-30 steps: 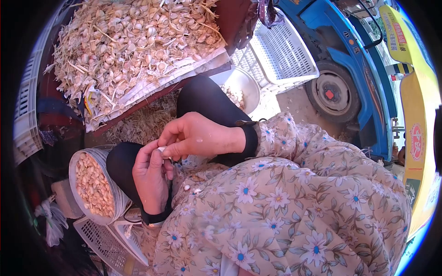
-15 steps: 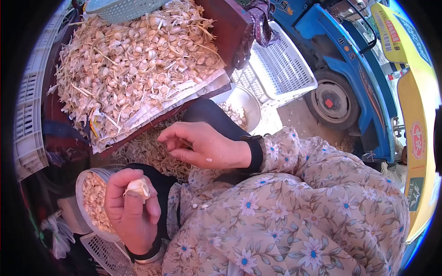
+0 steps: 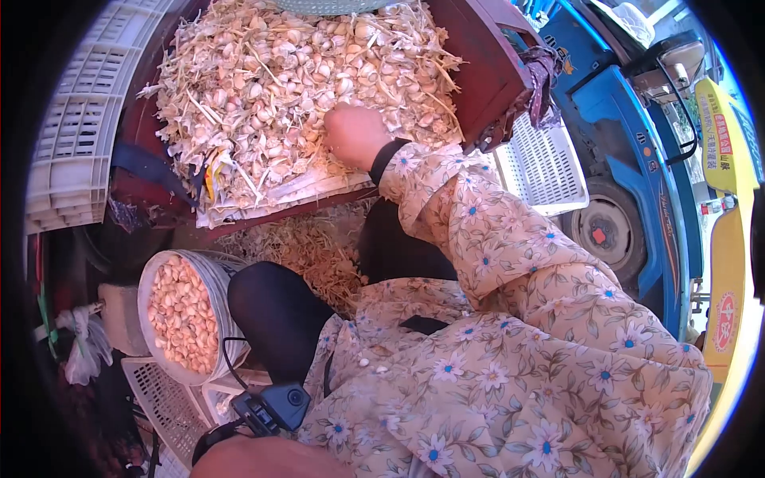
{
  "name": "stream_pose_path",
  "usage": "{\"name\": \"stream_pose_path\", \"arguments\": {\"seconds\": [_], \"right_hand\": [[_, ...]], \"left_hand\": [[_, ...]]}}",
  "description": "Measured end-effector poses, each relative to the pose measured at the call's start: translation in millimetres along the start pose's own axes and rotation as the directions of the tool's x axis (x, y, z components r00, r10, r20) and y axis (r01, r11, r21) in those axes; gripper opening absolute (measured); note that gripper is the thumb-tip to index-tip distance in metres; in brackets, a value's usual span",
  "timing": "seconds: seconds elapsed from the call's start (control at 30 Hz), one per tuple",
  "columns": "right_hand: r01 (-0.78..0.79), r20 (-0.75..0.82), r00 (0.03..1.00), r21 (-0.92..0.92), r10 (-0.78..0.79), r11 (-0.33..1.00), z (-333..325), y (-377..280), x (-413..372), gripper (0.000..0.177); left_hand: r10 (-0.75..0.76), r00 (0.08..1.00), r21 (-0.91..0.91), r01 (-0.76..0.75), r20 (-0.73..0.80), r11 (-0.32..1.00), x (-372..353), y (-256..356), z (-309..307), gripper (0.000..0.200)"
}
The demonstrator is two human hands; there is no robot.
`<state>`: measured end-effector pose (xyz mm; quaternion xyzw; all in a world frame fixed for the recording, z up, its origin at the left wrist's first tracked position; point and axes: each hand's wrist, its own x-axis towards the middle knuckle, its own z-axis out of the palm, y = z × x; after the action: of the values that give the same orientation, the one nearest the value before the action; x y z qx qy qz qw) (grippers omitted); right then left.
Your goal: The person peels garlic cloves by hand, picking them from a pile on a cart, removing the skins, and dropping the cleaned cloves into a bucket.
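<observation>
The right hand [image 3: 355, 131] has left the lap, where it was half a second ago, and now stretches forward and up on a straight arm into the garlic pile [image 3: 263, 80]. The left hand [image 3: 255, 460] has dropped to the bottom edge of the view, and the bulb it held up then no longer shows.

The right hand's fingers are sunk among the bulbs and dry stalks at the near right part of the heap. Only its back and knuckles show, so whether it has closed on a bulb cannot be told. Of the left hand only the wrist and part of the back show, with a small black device [image 3: 275, 405] strapped beside it; whether it is open or closed cannot be told either. The two hands are well apart.

The pile lies ahead of the person on a red-edged tabletop [image 3: 478, 72], spread broadly from side to side, and the right hand is much the nearer of the two. Below the tabletop's edge, beside the left knee, stands a bucket [image 3: 225, 319] full of peeled cloves [image 3: 179, 315], with loose husks [image 3: 311, 251] on the ground next to it. White crates [image 3: 72, 143] stand to the left, and a blue vehicle [image 3: 637, 159] to the right.
</observation>
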<state>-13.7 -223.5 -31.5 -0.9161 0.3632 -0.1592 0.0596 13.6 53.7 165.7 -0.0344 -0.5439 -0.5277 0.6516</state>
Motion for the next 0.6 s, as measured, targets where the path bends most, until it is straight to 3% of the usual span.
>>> {"name": "stream_pose_path", "arguments": {"seconds": [0.03,0.07,0.13,0.17,0.27,0.4,0.43,0.53,0.57,0.6], "right_hand": [[0.021,-0.006,1.000,-0.011,-0.021,1.000,5,0,3,0.014],[0.039,-0.016,0.999,-0.017,-0.040,0.999,7,0,5,0.014],[0.052,-0.038,0.998,0.038,-0.050,0.998,2,0,2,0.013],[0.058,-0.048,0.997,0.057,-0.055,0.997,2,2,2,0.013],[0.001,-0.012,1.000,0.206,0.002,0.979,-4,3,1,0.013],[0.070,-0.034,0.997,0.274,-0.064,0.959,-14,4,-5,0.013],[0.019,0.010,1.000,0.289,-0.023,0.957,-16,4,-4,0.015],[0.083,-0.156,0.987,0.367,-0.027,0.927,-21,5,-6,0.017],[0.042,-0.148,0.989,0.437,0.026,0.898,-25,6,-5,0.017],[0.001,-0.131,0.988,0.512,0.076,0.859,-29,5,-4,0.017]], "left_hand": [[0.287,0.956,0.052,-0.285,-0.052,0.957,2,-28,5,0.024],[0.100,0.989,0.038,-0.097,-0.113,0.995,1,-4,10,0.024],[-0.285,0.933,-0.057,0.280,-0.220,0.958,0,42,20,0.024],[-0.350,0.905,-0.091,0.338,-0.241,0.937,-1,48,18,0.023],[-0.317,0.934,-0.102,0.303,-0.166,0.947,-5,57,14,0.023],[-0.264,0.961,-0.080,0.257,-0.086,0.963,-7,68,15,0.022],[-0.252,0.965,-0.072,0.247,-0.067,0.966,-7,73,16,0.021],[-0.242,0.970,-0.044,0.242,0.015,0.969,-17,82,8,0.021],[-0.230,0.970,-0.040,0.227,-0.074,0.973,-27,83,8,0.021],[-0.070,0.887,0.057,0.108,-0.457,0.993,-55,82,22,0.018]]}}
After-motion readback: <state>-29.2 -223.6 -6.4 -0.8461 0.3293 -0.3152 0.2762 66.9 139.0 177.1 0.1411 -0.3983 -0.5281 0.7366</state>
